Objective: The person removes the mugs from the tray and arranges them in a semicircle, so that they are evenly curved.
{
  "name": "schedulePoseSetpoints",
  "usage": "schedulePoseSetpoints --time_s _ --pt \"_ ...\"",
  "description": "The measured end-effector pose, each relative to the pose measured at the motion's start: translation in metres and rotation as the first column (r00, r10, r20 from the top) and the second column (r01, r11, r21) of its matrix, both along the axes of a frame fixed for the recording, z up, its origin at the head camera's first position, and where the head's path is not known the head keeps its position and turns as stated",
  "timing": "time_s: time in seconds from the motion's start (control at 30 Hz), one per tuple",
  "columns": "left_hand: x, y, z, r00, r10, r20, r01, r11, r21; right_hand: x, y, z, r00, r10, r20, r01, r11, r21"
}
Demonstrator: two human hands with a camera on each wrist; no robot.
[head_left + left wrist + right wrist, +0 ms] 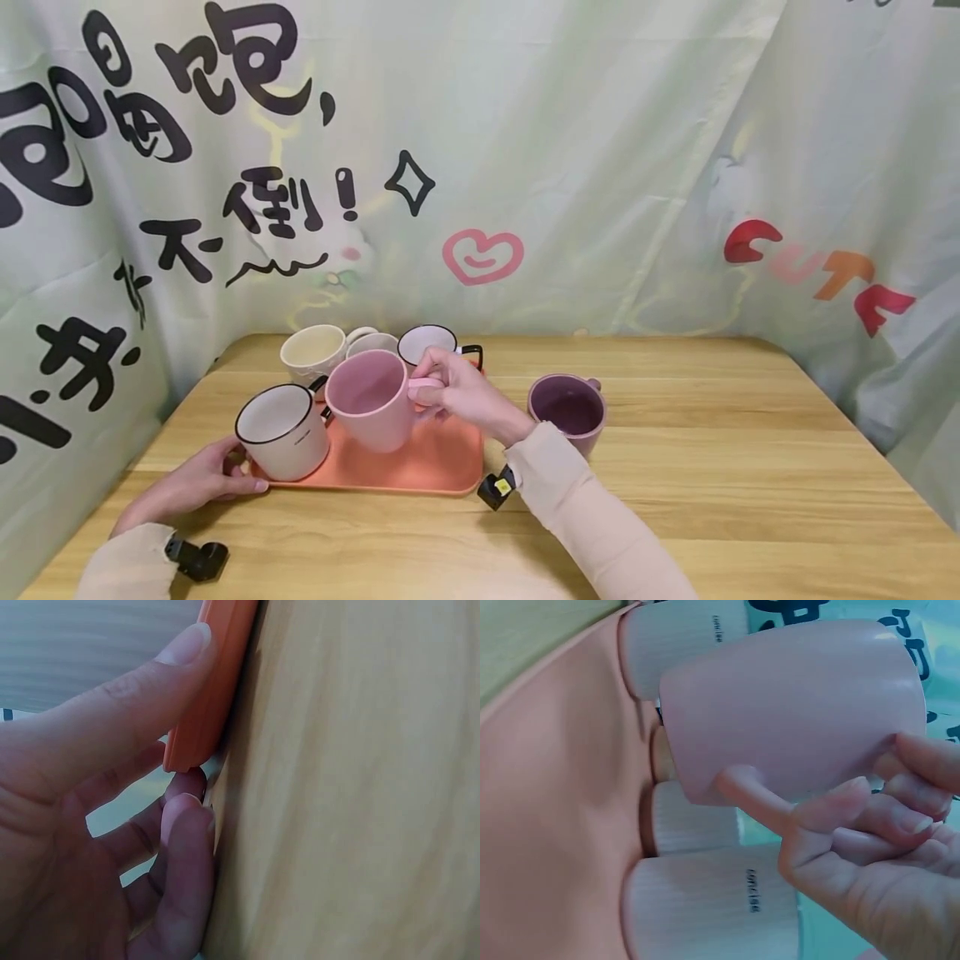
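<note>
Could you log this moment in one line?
Right hand: grips pink mug | Left hand: holds orange tray edge | purple mug: on table

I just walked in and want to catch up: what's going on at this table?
A person's right hand holds a smooth pink mug by its handle over a rectangular orange tray. Their left hand grips the tray's near left corner, beside a white mug with a black rim. Behind the pink one stand a cream mug, a pale mug and another black-rimmed white mug. A round purple mug stands on the wooden table, right of the tray.
</note>
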State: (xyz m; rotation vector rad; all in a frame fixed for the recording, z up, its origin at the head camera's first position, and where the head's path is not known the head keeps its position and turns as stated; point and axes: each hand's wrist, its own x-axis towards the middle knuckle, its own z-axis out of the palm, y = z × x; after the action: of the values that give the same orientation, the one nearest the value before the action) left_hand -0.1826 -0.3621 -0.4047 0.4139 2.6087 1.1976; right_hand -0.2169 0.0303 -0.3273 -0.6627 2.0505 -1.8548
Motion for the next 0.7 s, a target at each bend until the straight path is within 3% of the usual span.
schedulePoseSetpoints --time_s 0.23,0.7 --pt "0.001 -0.003 0.000 1.000 0.028 0.010 -0.028 1.000 -0.014 0.000 0.008 0.013 0.999 -0.048 0.010 0.048 0.998 -0.029" --pt "0.001 0.001 -0.001 1.000 0.001 -0.009 -0.001 1.000 0.023 0.002 0.037 0.036 0.995 -0.095 0.036 0.096 0.995 -0.032"
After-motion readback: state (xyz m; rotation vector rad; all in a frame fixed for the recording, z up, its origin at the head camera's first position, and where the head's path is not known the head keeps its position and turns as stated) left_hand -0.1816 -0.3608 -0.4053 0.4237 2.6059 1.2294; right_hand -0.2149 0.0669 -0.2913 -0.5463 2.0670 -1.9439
